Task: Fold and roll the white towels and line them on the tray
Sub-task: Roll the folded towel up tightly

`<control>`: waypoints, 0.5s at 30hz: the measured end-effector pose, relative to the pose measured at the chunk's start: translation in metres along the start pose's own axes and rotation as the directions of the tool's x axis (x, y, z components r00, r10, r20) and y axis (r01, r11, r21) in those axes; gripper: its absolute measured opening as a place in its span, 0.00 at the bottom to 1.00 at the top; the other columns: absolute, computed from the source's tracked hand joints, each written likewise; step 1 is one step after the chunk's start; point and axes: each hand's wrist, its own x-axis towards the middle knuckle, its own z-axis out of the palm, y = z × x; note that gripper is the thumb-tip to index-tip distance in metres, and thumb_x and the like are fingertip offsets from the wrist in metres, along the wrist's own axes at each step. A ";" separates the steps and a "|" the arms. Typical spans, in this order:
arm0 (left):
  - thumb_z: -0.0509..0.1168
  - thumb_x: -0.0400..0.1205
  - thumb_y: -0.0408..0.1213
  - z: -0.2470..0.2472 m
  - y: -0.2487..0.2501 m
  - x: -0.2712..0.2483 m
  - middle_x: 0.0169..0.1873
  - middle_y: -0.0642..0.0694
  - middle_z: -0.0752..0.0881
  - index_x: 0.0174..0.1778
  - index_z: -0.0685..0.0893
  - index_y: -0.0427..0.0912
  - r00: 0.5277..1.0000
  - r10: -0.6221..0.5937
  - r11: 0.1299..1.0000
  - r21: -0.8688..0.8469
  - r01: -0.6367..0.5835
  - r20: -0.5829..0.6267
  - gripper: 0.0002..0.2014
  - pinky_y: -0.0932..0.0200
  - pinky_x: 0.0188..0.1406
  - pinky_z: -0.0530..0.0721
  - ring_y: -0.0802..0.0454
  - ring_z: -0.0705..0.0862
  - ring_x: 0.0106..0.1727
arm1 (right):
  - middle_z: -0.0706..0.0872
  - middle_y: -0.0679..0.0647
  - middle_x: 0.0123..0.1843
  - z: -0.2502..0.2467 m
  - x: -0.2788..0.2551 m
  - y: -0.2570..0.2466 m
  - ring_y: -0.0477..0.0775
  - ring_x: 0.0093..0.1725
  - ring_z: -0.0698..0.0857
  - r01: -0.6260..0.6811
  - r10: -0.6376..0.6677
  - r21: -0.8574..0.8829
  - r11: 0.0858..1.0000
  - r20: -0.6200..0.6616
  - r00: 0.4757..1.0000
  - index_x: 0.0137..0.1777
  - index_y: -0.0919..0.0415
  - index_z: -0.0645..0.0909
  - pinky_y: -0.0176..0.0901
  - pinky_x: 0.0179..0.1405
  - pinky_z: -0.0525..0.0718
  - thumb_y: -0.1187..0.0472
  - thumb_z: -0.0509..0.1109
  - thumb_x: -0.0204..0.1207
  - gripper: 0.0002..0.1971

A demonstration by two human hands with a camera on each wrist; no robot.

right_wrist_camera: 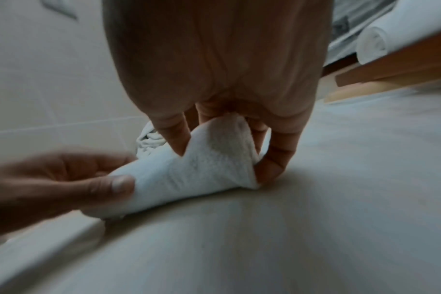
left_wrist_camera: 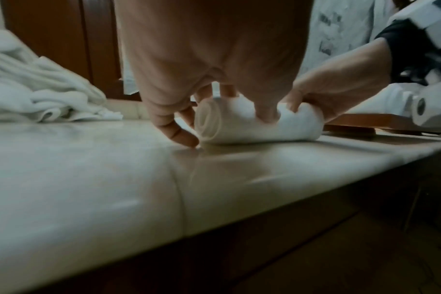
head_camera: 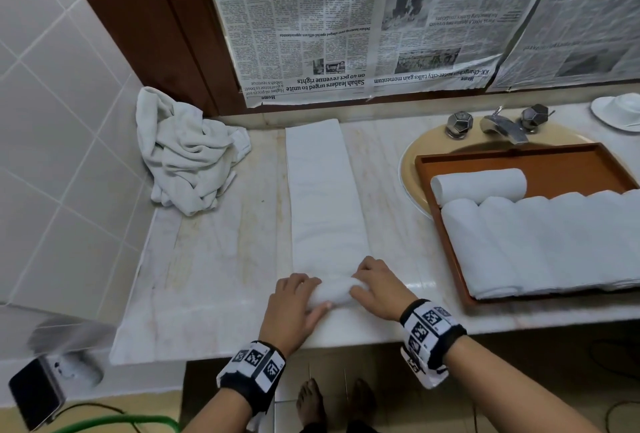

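A white towel [head_camera: 322, 190], folded into a long strip, lies on the marble counter and runs away from me. Its near end is rolled into a short cylinder [head_camera: 334, 290] [left_wrist_camera: 254, 123] [right_wrist_camera: 194, 171]. My left hand [head_camera: 298, 304] [left_wrist_camera: 202, 103] grips the roll's left end, fingers over the top and thumb at the front. My right hand [head_camera: 374, 287] [right_wrist_camera: 227, 139] grips the right end the same way. A brown tray [head_camera: 554, 162] at the right holds several rolled white towels [head_camera: 540, 242], with one more roll [head_camera: 481, 185] lying crosswise behind them.
A crumpled heap of white towels [head_camera: 187, 152] sits at the back left against the tiled wall. The tray lies over a beige sink [head_camera: 412, 169] with a metal tap [head_camera: 502, 124]. Newspaper covers the back wall. The counter's front edge is just below my wrists.
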 end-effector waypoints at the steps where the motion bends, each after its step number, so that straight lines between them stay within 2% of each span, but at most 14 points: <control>1: 0.52 0.79 0.71 0.000 -0.001 0.000 0.62 0.54 0.78 0.68 0.81 0.53 1.000 -0.013 1.000 -0.027 0.013 -0.001 0.33 0.53 0.57 0.78 0.50 0.75 0.62 | 0.76 0.53 0.57 -0.003 0.004 -0.001 0.52 0.58 0.74 -0.033 0.033 0.018 0.999 0.006 0.999 0.57 0.63 0.85 0.38 0.54 0.69 0.53 0.64 0.82 0.15; 3: 0.51 0.78 0.72 0.001 -0.004 0.003 0.60 0.53 0.81 0.66 0.83 0.51 0.999 -0.049 0.995 -0.085 0.048 -0.004 0.34 0.55 0.58 0.75 0.50 0.75 0.61 | 0.81 0.55 0.57 -0.007 0.008 -0.003 0.56 0.59 0.79 -0.084 0.085 0.045 0.995 -0.011 0.996 0.59 0.62 0.84 0.41 0.54 0.71 0.53 0.65 0.83 0.14; 5: 0.50 0.77 0.73 -0.001 -0.006 0.010 0.58 0.52 0.82 0.66 0.84 0.50 0.995 -0.097 0.984 -0.150 0.101 0.028 0.36 0.60 0.57 0.70 0.50 0.76 0.60 | 0.84 0.53 0.60 -0.008 0.007 -0.005 0.56 0.61 0.81 -0.094 0.095 0.020 0.995 -0.051 0.994 0.68 0.57 0.79 0.45 0.59 0.75 0.52 0.62 0.84 0.16; 7: 0.50 0.78 0.74 -0.004 -0.008 0.020 0.58 0.51 0.84 0.65 0.85 0.51 0.990 -0.125 0.971 -0.196 0.135 0.063 0.36 0.61 0.55 0.68 0.50 0.78 0.59 | 0.84 0.51 0.58 -0.001 0.002 -0.006 0.57 0.58 0.82 -0.034 0.007 -0.212 0.977 -0.130 0.992 0.70 0.52 0.72 0.50 0.51 0.77 0.53 0.58 0.86 0.15; 9: 0.53 0.82 0.69 -0.005 -0.008 0.029 0.54 0.50 0.87 0.62 0.86 0.50 0.988 -0.134 0.966 -0.211 0.147 0.076 0.30 0.61 0.52 0.69 0.50 0.82 0.58 | 0.84 0.52 0.51 0.007 -0.005 -0.007 0.60 0.49 0.83 0.004 -0.078 -0.382 0.924 -0.180 0.981 0.65 0.49 0.70 0.50 0.40 0.75 0.60 0.65 0.81 0.15; 11: 0.57 0.86 0.60 -0.007 -0.004 0.036 0.50 0.48 0.87 0.59 0.86 0.48 0.983 -0.167 0.958 -0.223 0.181 0.078 0.22 0.61 0.49 0.68 0.49 0.83 0.56 | 0.83 0.54 0.49 0.014 -0.007 -0.006 0.60 0.44 0.84 0.008 -0.116 -0.391 0.920 -0.253 0.960 0.60 0.52 0.75 0.48 0.36 0.77 0.65 0.74 0.70 0.20; 13: 0.58 0.87 0.57 -0.008 -0.001 0.038 0.51 0.47 0.86 0.60 0.85 0.49 0.975 -0.213 0.948 -0.230 0.221 0.061 0.19 0.60 0.49 0.69 0.49 0.82 0.56 | 0.83 0.56 0.54 0.018 -0.008 -0.004 0.60 0.49 0.84 0.072 -0.203 -0.417 0.906 -0.278 0.939 0.58 0.57 0.80 0.50 0.41 0.81 0.62 0.75 0.69 0.17; 15: 0.60 0.86 0.56 -0.008 0.000 0.038 0.54 0.47 0.84 0.61 0.82 0.51 0.969 -0.246 0.936 -0.252 0.247 0.035 0.16 0.59 0.50 0.70 0.49 0.82 0.56 | 0.82 0.56 0.57 0.020 -0.010 -0.004 0.59 0.54 0.83 0.149 -0.269 -0.463 0.874 -0.204 0.941 0.61 0.60 0.81 0.50 0.45 0.84 0.51 0.70 0.70 0.21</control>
